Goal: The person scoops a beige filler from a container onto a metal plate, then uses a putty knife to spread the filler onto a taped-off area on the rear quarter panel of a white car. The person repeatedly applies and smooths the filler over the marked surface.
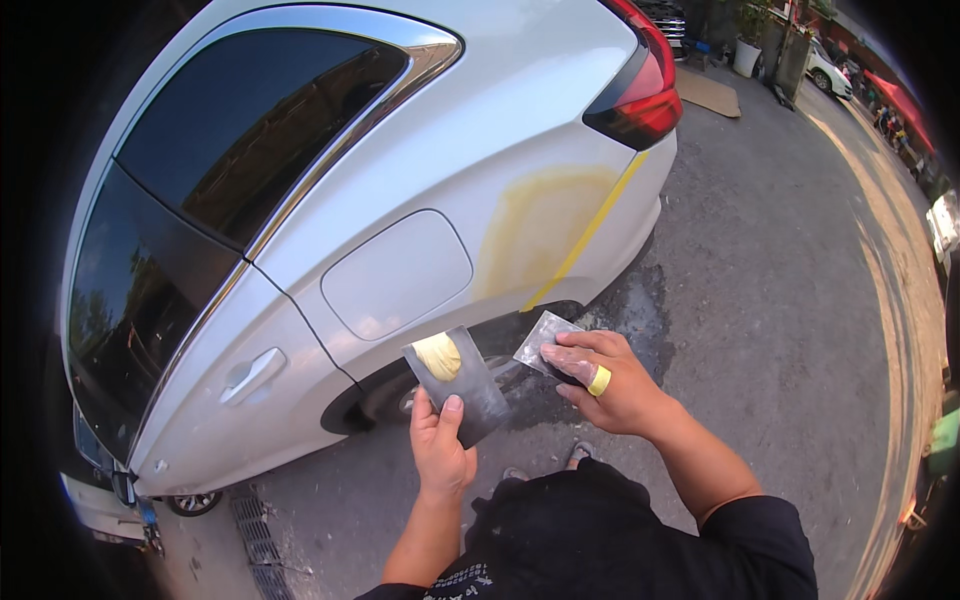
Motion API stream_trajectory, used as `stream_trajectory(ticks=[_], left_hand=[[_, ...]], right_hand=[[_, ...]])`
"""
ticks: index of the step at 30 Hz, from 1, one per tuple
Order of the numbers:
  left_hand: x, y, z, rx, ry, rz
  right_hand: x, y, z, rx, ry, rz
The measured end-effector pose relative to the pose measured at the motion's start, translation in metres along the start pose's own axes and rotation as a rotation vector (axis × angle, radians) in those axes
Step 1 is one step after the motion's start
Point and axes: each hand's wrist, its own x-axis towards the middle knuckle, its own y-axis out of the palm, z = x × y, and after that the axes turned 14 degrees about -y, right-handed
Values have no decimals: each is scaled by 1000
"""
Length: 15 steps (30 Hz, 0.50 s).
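Observation:
My left hand (pixel 444 445) grips a grey flat board (pixel 478 395) with a mound of pale yellow paste (pixel 439 355) on its upper part. My right hand (pixel 615 385) holds a small metal spreader (pixel 541 333) smeared with whitish residue, to the right of the board; one finger has a yellow wrap. Both are in front of a white car's rear quarter (pixel 430 150). Above the spreader, the panel has a sanded yellowish patch (pixel 530 225) bordered on the right by yellow tape (pixel 597 227). The rear wheel is partly hidden behind the board.
The car's door handle (pixel 252 376) and fuel flap (pixel 395 270) are at left. My sandalled feet (pixel 580 455) stand on grey pavement beside a drain grate (pixel 263 545). A cardboard sheet (pixel 708 92), a potted plant (pixel 745 57), a parked car (pixel 829 72) and distant people under a red canopy are beyond.

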Motion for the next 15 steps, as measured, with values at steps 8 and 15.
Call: stream_trajectory(ticks=[8,15], left_hand=[[9,7,2,39,-146,19],[31,-9,-13,89,-202,133]], right_hand=[[21,25,15,-42,-96,-37],[39,59,20,-130,-64,48]])
